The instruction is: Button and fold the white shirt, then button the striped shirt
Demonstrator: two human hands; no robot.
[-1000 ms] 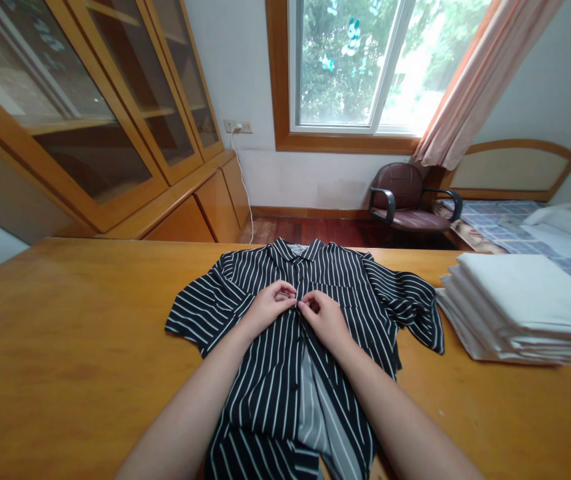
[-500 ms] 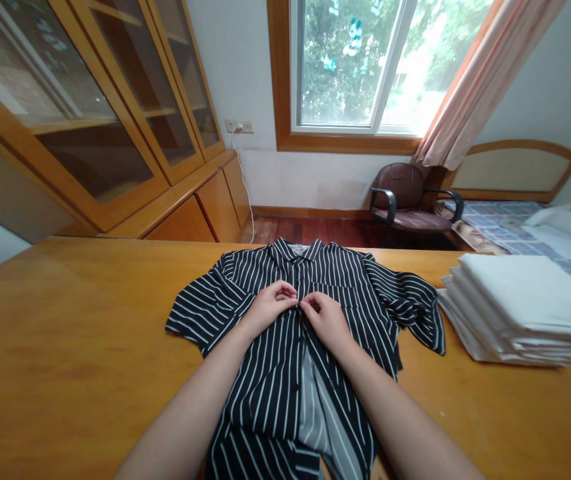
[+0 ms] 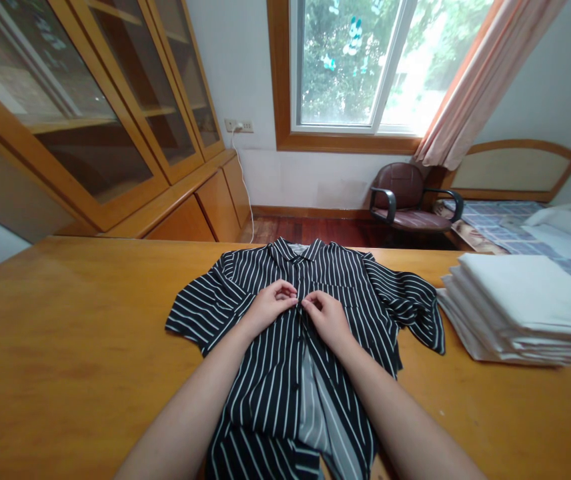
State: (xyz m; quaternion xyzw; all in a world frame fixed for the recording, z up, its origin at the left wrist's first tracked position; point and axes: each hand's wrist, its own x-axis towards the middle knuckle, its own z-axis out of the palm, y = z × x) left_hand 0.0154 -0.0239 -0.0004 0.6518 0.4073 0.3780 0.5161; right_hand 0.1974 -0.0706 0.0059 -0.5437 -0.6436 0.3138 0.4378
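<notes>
A black short-sleeved shirt (image 3: 270, 393) with white stripes lies face up, its collar at the far side. Below the chest its front hangs apart, showing a grey inside. My left hand (image 3: 274, 301) pinches the front edge of the shirt at chest height, thumb against fingers. Close beside it, my right hand (image 3: 326, 316) pinches the other side of the same front opening. The fingertips almost meet, and whatever small part is between them is hidden. Dark buttons run down the front edge below the hands.
The shirt rests on a wooden table (image 3: 90, 347). A stack of folded white cloths (image 3: 530, 300) stands at the right. Beyond the table are a brown armchair (image 3: 400, 193), a bed with a checked cover (image 3: 490, 223) and a glass-door cabinet (image 3: 165, 127) on the left.
My right hand has shifted very slightly away from the left fingertips. The left hand and the shirt look the same.
</notes>
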